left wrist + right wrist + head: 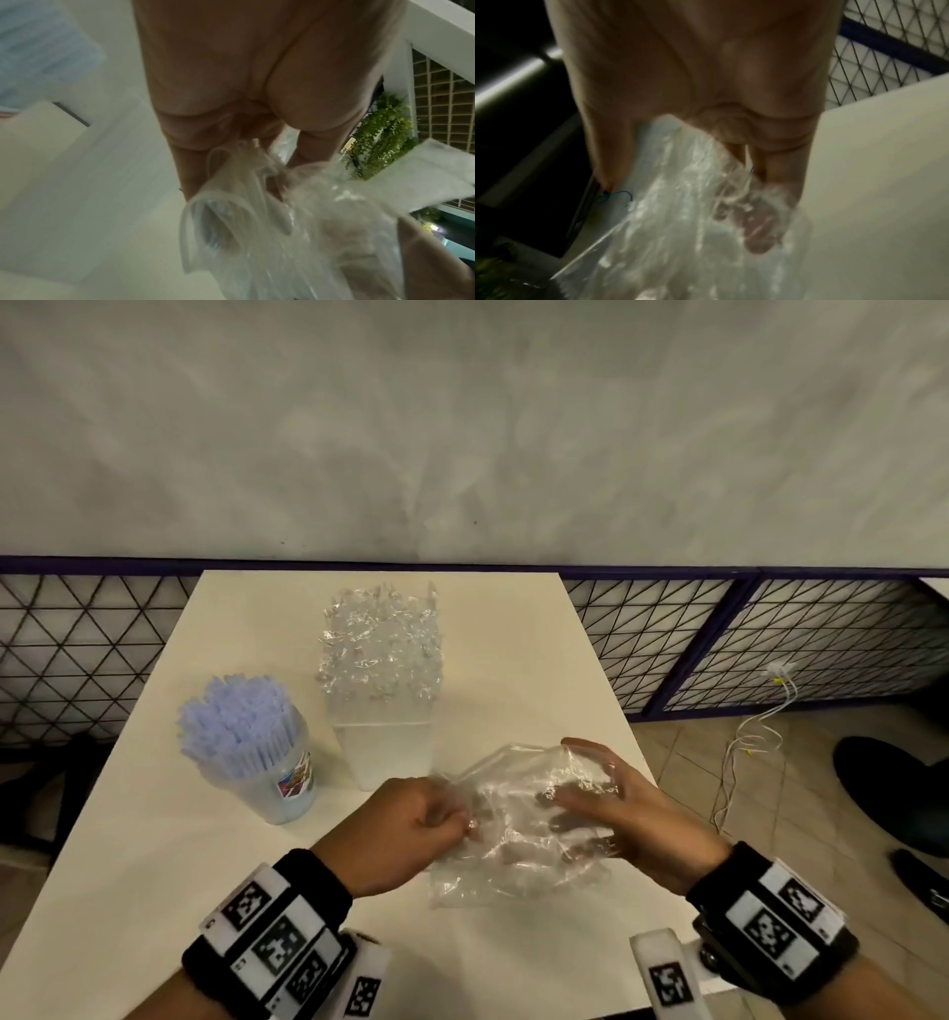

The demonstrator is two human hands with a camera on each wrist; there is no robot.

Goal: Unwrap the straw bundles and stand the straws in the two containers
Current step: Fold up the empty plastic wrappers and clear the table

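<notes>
On the white table [215,875] stand two containers. The round tub [277,788] at the left is full of lavender straws [236,721]. The square clear box [385,752] behind my hands holds straws in crinkly clear sleeves [380,644]. In front of the box I hold an empty clear plastic wrapper [518,845] between both hands. My left hand [459,821] pinches its left edge, which the left wrist view shows bunched at the fingertips [259,160]. My right hand [570,778] grips the right side, its fingers [759,229] spread behind the film.
The table's right edge runs just under my right wrist. Beyond it on the tiled floor lie a white cable [744,747] and a dark shoe [919,880]. A wire-mesh fence [770,639] with a purple rail backs the table.
</notes>
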